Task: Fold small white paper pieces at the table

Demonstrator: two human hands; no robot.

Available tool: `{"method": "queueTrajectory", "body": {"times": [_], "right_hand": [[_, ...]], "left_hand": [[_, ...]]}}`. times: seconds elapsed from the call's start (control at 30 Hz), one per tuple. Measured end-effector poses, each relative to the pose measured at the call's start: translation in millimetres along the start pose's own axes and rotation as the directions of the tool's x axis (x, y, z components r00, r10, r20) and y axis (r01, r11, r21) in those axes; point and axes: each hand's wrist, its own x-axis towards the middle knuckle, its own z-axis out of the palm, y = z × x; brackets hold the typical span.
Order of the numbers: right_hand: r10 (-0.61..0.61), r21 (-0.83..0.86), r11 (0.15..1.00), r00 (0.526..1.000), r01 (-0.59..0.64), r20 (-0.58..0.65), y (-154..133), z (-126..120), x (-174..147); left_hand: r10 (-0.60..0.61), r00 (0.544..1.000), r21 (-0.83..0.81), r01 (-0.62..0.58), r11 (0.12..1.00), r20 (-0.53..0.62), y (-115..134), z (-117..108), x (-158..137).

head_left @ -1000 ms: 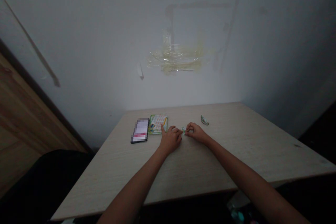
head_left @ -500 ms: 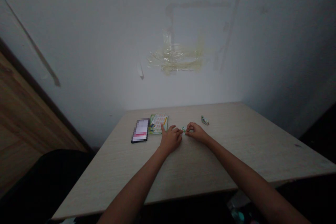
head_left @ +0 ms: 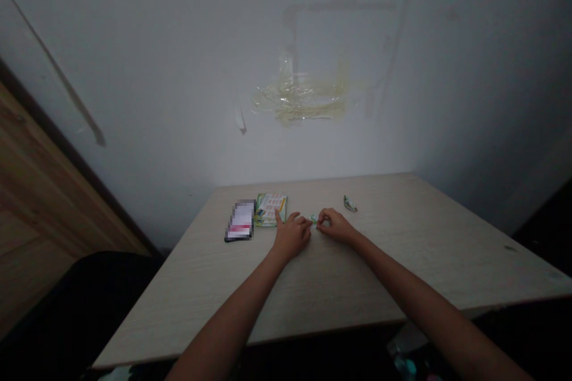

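A small green-and-white piece, perhaps paper or wrapper, lies on the table between my two hands. My left hand rests palm down with its fingers spread, its fingertips touching the left side of that piece. Its thumb reaches over the edge of a green-and-white printed packet. From the other side my right hand pinches the piece's right edge between thumb and fingers. Exactly where the fingertips grip is too small to make out.
A phone with a blurred screen lies left of the packet. Beyond my right hand is a small crumpled green-and-white strip. The pale wooden table meets a wall with peeling clear tape. A dark chair stands at the left.
Both hands stay at the small piece in nearly the same pose. The whole view has shifted very slightly.
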Motion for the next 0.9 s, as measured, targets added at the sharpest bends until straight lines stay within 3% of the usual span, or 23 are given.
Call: {"method": "queueTrajectory", "body": {"times": [0.13,0.23,0.37,0.53,0.63,0.77,0.9], "right_hand": [[0.101,0.285,0.953,0.994,-0.105,0.03,9,4,2],[0.134,0.34,0.932,0.991,-0.125,-0.004,14,7,3],[0.119,0.252,0.962,0.993,-0.109,-0.022,11,7,4],[0.031,-0.04,0.999,0.998,-0.034,-0.062,0,4,2],[-0.027,-0.118,0.993,0.998,0.02,-0.054,-5,3,1],[-0.057,-0.103,0.993,0.998,0.054,-0.028,-4,3,-1],[0.029,0.025,0.999,0.999,-0.028,-0.043,5,3,-1]], "left_hand": [[0.003,1.0,-0.023,-0.003,1.0,0.004,-1,0,0],[0.003,1.0,-0.026,-0.003,1.0,0.005,-1,1,0],[0.006,1.0,-0.021,-0.006,1.0,0.001,-1,1,0],[0.005,1.0,0.01,-0.005,1.0,-0.003,-1,1,0],[0.007,1.0,0.02,-0.006,1.0,-0.012,1,0,1],[0.0,1.0,0.024,0.0,1.0,-0.01,2,0,1],[0.0,1.0,-0.002,0.0,1.0,0.004,1,-1,0]]}}
